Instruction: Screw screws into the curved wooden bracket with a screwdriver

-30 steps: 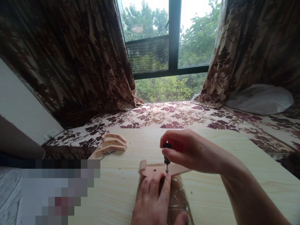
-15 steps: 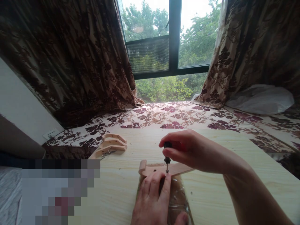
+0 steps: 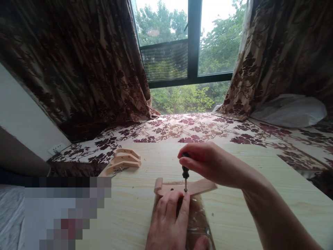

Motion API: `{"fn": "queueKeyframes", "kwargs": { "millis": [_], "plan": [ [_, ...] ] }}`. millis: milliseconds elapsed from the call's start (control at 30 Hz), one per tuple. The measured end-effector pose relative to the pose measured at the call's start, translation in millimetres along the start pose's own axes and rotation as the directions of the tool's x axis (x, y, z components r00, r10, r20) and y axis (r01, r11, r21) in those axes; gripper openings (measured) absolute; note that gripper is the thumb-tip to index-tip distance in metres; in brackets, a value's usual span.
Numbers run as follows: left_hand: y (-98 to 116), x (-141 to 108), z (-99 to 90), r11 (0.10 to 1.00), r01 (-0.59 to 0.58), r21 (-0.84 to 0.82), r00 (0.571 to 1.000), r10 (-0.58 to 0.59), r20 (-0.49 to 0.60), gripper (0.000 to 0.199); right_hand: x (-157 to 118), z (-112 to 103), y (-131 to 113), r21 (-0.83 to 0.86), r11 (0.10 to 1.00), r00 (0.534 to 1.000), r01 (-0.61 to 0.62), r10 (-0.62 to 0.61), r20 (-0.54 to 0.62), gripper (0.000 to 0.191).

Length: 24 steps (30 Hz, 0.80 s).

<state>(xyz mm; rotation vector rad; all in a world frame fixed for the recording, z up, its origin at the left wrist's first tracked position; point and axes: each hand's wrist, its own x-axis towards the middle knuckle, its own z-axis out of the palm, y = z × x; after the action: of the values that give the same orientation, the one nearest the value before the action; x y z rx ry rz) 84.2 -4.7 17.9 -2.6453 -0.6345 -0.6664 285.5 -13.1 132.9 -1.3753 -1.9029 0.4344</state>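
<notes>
Centrally, on the pale pine tabletop (image 3: 234,215): one curved, light-wood bracket piece (image 3: 197,188) with a hooked left end, lying flat and crosswise, its near edge resting on a brown, glossy plastic-wrapped block (image 3: 197,222).

Right hand (image 3: 208,163) — fingers closed in a pinch round the top of a short black-handled screwdriver (image 3: 185,171), which stands upright with its thin metal tip on the bracket's upper face, near the middle.

Left hand (image 3: 169,222) — laid palm-down on the wrapped block, fingers together and pressed flat, fingertips (image 3: 184,199) touching the near edge of the bracket just beside the screwdriver tip. It grips nothing.

Far left on the tabletop, well apart from the hands: a small stack of matching curved wooden pieces (image 3: 123,160) with screw holes, and a few small metal screws (image 3: 120,169) against the nearest one.

Beyond the table's far edge: a cream cloth with maroon floral print (image 3: 182,128), running to a dark-framed window (image 3: 194,45); patterned brown curtains (image 3: 78,62) hang on both sides. A white plastic bag (image 3: 288,109) lies at far right.
</notes>
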Motion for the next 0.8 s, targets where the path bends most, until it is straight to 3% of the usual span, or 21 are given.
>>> {"fn": "queueKeyframes", "kwargs": {
  "millis": [200, 500, 700, 800],
  "plan": [
    [2.1, 3.2, -3.0, 1.000, 0.011, 0.008, 0.999, -0.011, -0.034, 0.066, -6.0, -4.8, -12.1, 0.108, 0.994, 0.980, -0.005, -0.017, 0.197, 0.019],
    [-0.7, -4.1, 2.6, 1.000, 0.005, -0.016, 0.999, -0.005, 0.036, 0.072, 1.7, 2.4, 8.3, 0.041, 0.999, 1.000, -0.016, 0.017, -0.007, 0.019],
    [1.9, 1.5, 0.1, 1.000, 0.003, 0.012, 1.000, -0.003, -0.011, 0.069, -3.9, -5.9, -6.4, 0.155, 0.988, 0.990, -0.001, -0.021, 0.139, 0.019],
    [2.2, 2.6, -0.6, 1.000, -0.001, -0.001, 1.000, 0.001, -0.020, 0.068, -2.1, -3.7, -5.1, 0.183, 0.983, 0.992, -0.008, -0.016, 0.128, 0.022]
  ]
}}
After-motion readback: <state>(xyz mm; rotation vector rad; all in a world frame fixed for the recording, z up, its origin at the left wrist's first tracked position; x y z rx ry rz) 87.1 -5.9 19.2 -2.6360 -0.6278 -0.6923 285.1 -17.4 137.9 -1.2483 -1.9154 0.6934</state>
